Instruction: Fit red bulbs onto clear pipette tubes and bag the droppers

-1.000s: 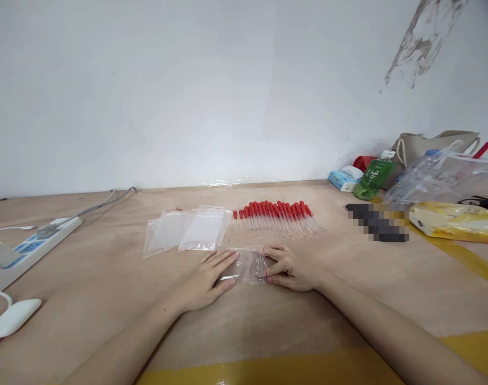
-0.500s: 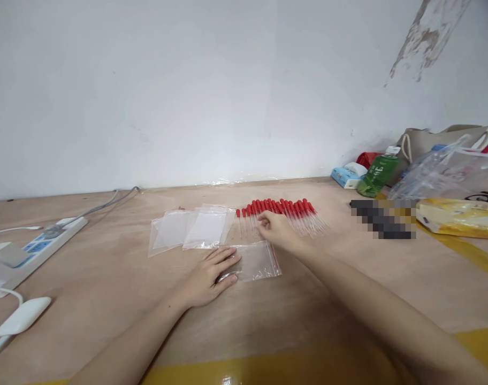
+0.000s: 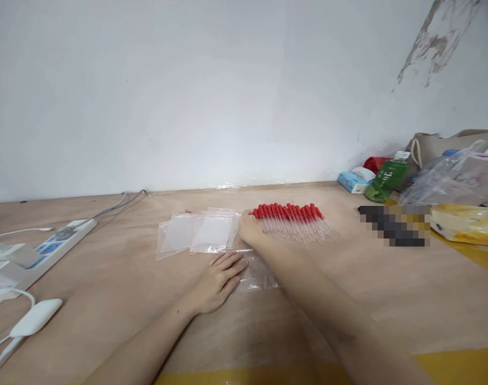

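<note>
A row of several droppers [image 3: 292,219] with red bulbs and thin clear stems lies side by side on the table. At the row's left end is my right hand [image 3: 252,229], curled down over the nearest droppers. Its fingertips are mostly hidden, so I cannot see whether it grips one. My left hand [image 3: 222,280] lies flat with fingers stretched out, pressing on the left part of a clear zip bag [image 3: 258,272]. My right forearm covers that bag's right end. Behind my hands, several more clear zip bags [image 3: 212,230] lie overlapping.
On the left are a white power strip [image 3: 69,248] with cables and a white inline switch [image 3: 36,318]. To the right stand a tissue pack [image 3: 353,183], a green bottle [image 3: 388,176] and plastic bags [image 3: 452,174]. A blurred dark object [image 3: 392,227] lies in front of them.
My right hand has moved left and down over the leftmost droppers, hiding them. My left hand stays flat on the zip bag. The view has shifted slightly.
</note>
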Available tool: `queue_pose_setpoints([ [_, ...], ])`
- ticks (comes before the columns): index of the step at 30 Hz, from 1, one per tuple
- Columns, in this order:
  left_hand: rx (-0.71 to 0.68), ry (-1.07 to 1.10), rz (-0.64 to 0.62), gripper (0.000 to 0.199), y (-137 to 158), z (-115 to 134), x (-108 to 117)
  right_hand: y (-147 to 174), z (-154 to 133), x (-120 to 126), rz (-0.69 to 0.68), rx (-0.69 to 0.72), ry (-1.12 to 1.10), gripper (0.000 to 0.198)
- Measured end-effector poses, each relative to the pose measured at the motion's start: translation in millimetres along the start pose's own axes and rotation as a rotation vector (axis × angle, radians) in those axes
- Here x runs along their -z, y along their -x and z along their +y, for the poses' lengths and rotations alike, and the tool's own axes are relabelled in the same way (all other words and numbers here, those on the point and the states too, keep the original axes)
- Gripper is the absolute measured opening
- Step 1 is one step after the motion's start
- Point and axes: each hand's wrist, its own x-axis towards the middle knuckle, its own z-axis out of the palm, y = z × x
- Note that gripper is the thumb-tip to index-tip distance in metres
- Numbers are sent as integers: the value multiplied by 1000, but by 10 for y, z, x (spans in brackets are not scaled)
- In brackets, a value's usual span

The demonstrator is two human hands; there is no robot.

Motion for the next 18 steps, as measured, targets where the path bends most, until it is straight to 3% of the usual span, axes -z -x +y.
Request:
queue_pose_setpoints([
  [3,-10,-2,26,41,8,-17,-22,46,91,176,-16,2,-25,49],
  [6,15,24,69,41,9,-18,-43,223,419,453,-34,-4,-118,51],
  [9,53,54,111,40,-5,-6,-67,495,919,636,-63,15,-586,61],
  [13,76,58,126,40,-25,7,-84,794,1460,572,162,-75,-1022,71],
  [16,80,51,87,39,-24,11,-61,886,1586,422,293,-124,-1164,68],
  [18,70,44,59,39,-17,14,-36,902,1562,346,292,-121,-1206,63],
])
